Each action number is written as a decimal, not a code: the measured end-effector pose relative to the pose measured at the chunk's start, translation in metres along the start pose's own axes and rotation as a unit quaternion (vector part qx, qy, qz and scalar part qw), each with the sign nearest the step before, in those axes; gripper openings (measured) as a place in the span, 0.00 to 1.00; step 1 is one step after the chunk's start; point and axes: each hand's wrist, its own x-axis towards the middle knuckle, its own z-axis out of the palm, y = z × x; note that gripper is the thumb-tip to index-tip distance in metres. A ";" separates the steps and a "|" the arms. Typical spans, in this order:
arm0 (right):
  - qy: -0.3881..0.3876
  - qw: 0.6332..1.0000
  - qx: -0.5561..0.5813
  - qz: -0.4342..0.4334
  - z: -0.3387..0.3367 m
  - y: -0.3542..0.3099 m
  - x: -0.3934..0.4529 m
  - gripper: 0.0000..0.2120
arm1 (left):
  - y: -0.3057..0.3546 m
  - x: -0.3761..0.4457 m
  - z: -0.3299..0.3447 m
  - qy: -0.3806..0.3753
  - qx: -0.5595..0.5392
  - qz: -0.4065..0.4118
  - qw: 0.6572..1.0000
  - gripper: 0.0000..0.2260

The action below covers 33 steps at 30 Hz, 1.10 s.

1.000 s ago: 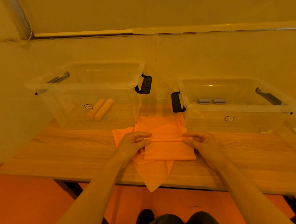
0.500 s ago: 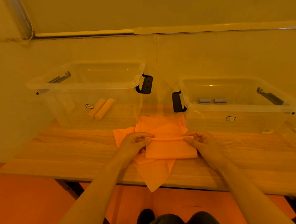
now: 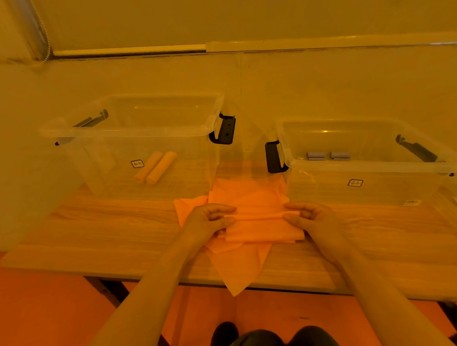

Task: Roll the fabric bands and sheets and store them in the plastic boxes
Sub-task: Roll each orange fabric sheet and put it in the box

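Note:
An orange fabric sheet (image 3: 264, 229) lies on the wooden table (image 3: 113, 227) between two clear plastic boxes, its far edge turned into a thin roll. My left hand (image 3: 209, 219) pinches the roll's left end and my right hand (image 3: 309, 219) pinches its right end. More orange sheets (image 3: 243, 269) lie underneath, one corner hanging over the table's front edge. The left box (image 3: 134, 131) holds two orange rolls (image 3: 156, 166). The right box (image 3: 365, 164) holds small grey rolls (image 3: 327, 155).
Both boxes have black latch handles, one on the left box (image 3: 225, 131) and one on the right box (image 3: 273, 156), facing the gap between them. A wall rises close behind the boxes. My knees (image 3: 279, 344) show below the table's front edge, over an orange floor.
The two hands have edged slightly away from me with the rolled edge of the sheet; the roll has turned a little further. The boxes have not moved.

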 end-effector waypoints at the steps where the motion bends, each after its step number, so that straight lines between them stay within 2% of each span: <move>1: 0.001 1.000 0.002 -0.001 0.000 0.000 0.000 0.11 | 0.000 0.000 0.000 -0.002 0.007 -0.001 1.000 0.08; 10: -0.008 0.999 -0.046 -0.011 0.003 -0.002 0.000 0.04 | 0.001 0.004 -0.001 -0.014 0.046 0.012 0.999 0.04; 16: -0.014 1.000 -0.024 -0.010 0.002 -0.003 -0.001 0.08 | 0.002 -0.001 0.001 -0.011 -0.002 0.011 1.000 0.08; 22: -0.009 1.000 -0.013 -0.006 0.002 -0.003 0.000 0.07 | 0.000 0.000 -0.001 -0.005 -0.014 -0.002 1.000 0.09; 33: 0.004 1.000 -0.005 -0.021 0.002 0.002 0.002 0.06 | -0.001 0.001 0.000 0.008 -0.025 0.003 1.000 0.07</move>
